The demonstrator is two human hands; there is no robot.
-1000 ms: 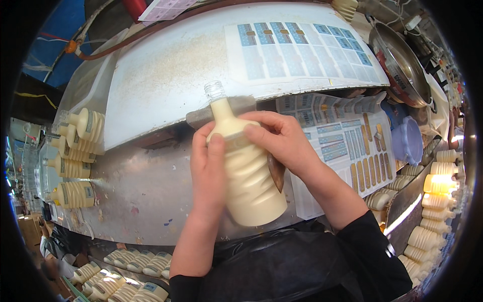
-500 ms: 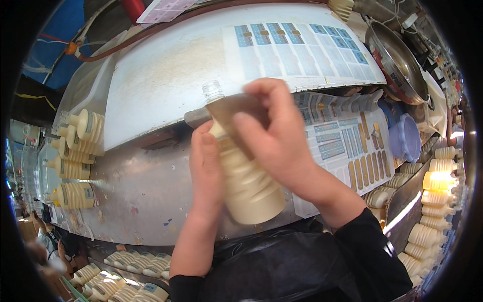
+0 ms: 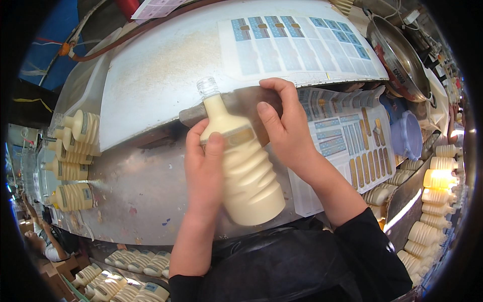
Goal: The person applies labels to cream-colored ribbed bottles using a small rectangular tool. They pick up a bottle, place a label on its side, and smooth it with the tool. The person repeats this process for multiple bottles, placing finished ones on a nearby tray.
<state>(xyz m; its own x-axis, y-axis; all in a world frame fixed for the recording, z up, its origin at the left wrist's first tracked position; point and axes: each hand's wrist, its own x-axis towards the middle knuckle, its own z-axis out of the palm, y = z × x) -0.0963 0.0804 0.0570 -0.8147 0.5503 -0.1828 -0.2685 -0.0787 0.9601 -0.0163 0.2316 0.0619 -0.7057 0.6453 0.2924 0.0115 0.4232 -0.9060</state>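
Note:
A cream-coloured plastic bottle (image 3: 251,176) with spiral ridges and a clear threaded neck leans in front of me, neck away. A gold-brown label band (image 3: 236,137) crosses its shoulder. My left hand (image 3: 204,161) grips the bottle's left side, thumb on the front below the shoulder. On the other side, my right hand (image 3: 287,121) is curled around a brown flat piece (image 3: 249,103), which lies beside and partly behind the bottle; its exact kind is unclear. A grey-brown block (image 3: 190,117) shows at the board's edge, partly hidden by the bottle.
Label sheets lie on the white board (image 3: 166,65) and on the right (image 3: 347,156). Similar bottles (image 3: 75,168) stand at the left; more (image 3: 136,261) lie lower left and along the right. A purple bucket (image 3: 406,136) and a large pan (image 3: 400,55) are at the right.
My right hand has moved off the bottle's shoulder to the right, taking the brown piece with it and uncovering the label band. The left hand still holds the bottle.

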